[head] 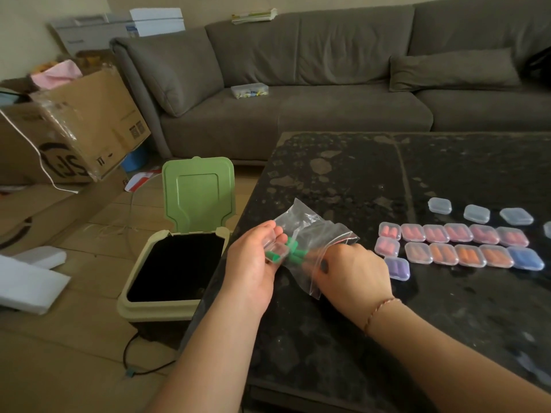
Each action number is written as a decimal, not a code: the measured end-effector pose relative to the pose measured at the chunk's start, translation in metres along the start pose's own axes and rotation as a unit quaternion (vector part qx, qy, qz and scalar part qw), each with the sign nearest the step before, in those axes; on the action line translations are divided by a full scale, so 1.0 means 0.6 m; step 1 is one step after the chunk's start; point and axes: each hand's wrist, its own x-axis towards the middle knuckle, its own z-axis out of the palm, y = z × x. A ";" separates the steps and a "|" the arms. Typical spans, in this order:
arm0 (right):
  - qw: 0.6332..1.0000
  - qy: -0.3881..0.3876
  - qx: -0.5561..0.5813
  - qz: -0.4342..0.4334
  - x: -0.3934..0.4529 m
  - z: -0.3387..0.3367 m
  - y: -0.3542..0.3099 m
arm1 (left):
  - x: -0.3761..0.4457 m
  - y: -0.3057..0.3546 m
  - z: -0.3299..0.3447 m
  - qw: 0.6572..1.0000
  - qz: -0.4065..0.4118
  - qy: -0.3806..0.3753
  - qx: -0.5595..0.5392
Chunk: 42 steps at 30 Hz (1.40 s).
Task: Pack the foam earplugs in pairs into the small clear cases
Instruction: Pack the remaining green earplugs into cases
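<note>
Over the left edge of the dark table, my left hand (253, 263) cups a small open clear case (275, 247) with a green earplug (272, 257) in it, and its fingers also hold a clear zip bag (310, 234). More green earplugs (295, 253) lie inside the bag. My right hand (353, 271) pinches the bag's red-striped mouth, fingers reaching in. To the right lie two rows of closed cases filled with pink (453, 233), orange (471, 255), blue (524, 258) and purple (398, 268) earplugs. Three empty closed cases (476, 214) sit behind them.
A black marbled table (357, 174) holds everything. Left of it on the floor stands an open bin (176, 263) with a green lid raised. A grey sofa (298, 99) runs behind, with a clear box (250, 90) on its seat. Cardboard boxes (74, 129) crowd the left.
</note>
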 end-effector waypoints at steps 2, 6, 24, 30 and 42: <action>1.000 0.009 -0.011 -0.004 0.001 0.006 -0.004 | 0.002 0.000 0.000 1.000 -0.002 -0.003 0.000; 0.999 0.030 -0.015 -0.020 0.002 0.010 -0.005 | 0.003 -0.001 0.000 1.000 -0.003 -0.004 -0.002; 0.999 0.034 0.013 -0.016 -0.015 -0.047 0.009 | 0.006 0.004 -0.011 1.000 0.004 -0.021 0.014; 0.987 -0.001 -0.126 -0.096 -0.050 -0.136 0.047 | -0.017 0.012 -0.001 0.994 0.034 -0.083 0.058; 0.888 0.185 -0.070 -0.415 -0.037 -0.114 0.054 | -0.083 0.017 0.012 0.925 -0.013 -0.353 0.138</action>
